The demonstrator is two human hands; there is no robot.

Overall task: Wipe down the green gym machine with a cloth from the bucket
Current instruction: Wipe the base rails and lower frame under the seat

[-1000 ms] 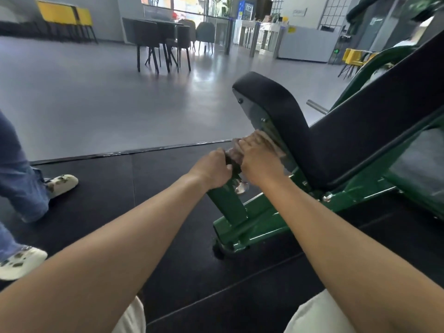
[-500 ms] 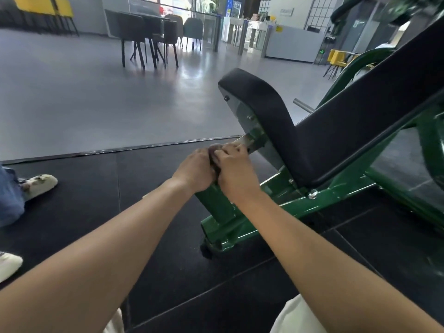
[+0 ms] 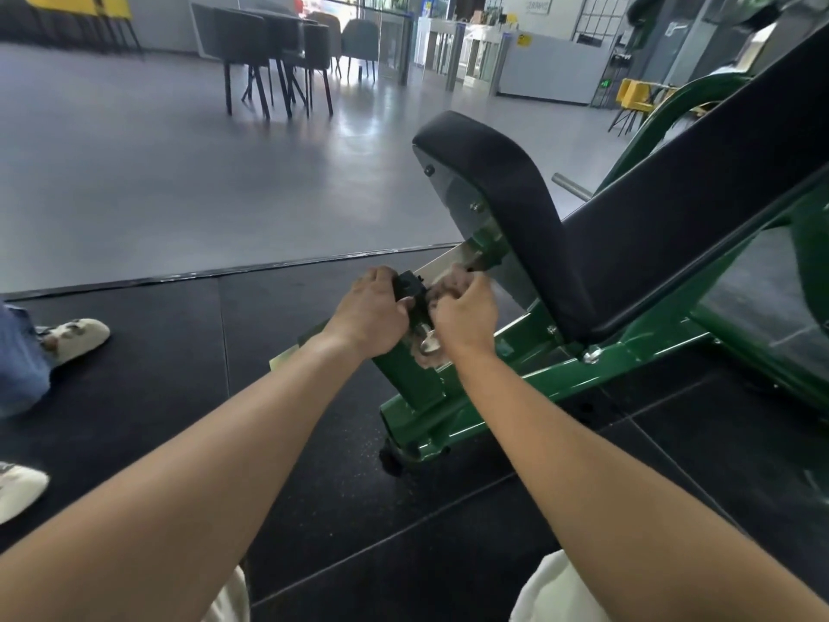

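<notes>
The green gym machine stands on black rubber flooring, its black padded seat rising to the right. My left hand grips the black top end of the green upright post at the machine's front. My right hand holds a bunched brownish cloth against the right side of that post, just above a silver knob. Most of the cloth is hidden under my fingers. No bucket is in view.
Another person's jeans leg and pale shoes are at the left edge on the black mat. A silver peg sticks out behind the seat. Dark chairs and a table stand far back on the grey floor.
Both hands stay together at the post's top. My right hand with the cloth has slid from the silver plate under the seat down to the post's side; the view shifted slightly.
</notes>
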